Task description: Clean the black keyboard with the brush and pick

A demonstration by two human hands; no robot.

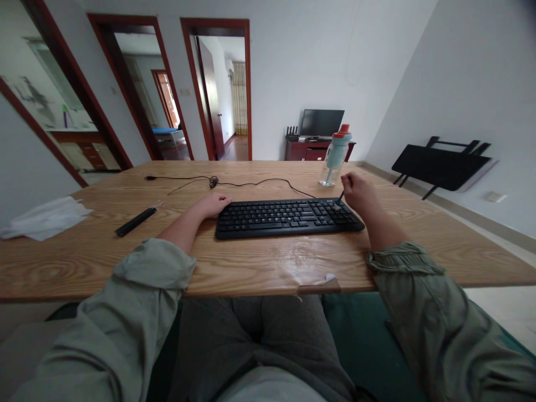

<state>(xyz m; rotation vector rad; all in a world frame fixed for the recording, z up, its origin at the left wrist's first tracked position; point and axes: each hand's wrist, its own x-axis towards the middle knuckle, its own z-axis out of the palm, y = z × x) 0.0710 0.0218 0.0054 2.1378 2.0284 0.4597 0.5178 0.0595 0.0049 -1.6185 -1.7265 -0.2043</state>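
Observation:
A black keyboard [272, 218] lies flat on the wooden table in front of me. My left hand [214, 204] is at its upper left corner, fingers curled against the edge. Over the number pad, my right hand [355, 192] is closed around the thin dark handle of a small brush [340, 199]. The brush slants down, and its pale, fuzzy-looking tip touches the keys at the right end. Most of the handle is hidden in my fingers. The keyboard's black cable [259, 182] runs left behind it, with a knot partway along.
A water bottle [335, 156] stands behind my right hand. Left of the keyboard lies a slim black case [136, 221] with thin clear tips. White crumpled cloth or plastic [48, 218] sits at the far left. The table's front edge [320, 287] has a peeling patch.

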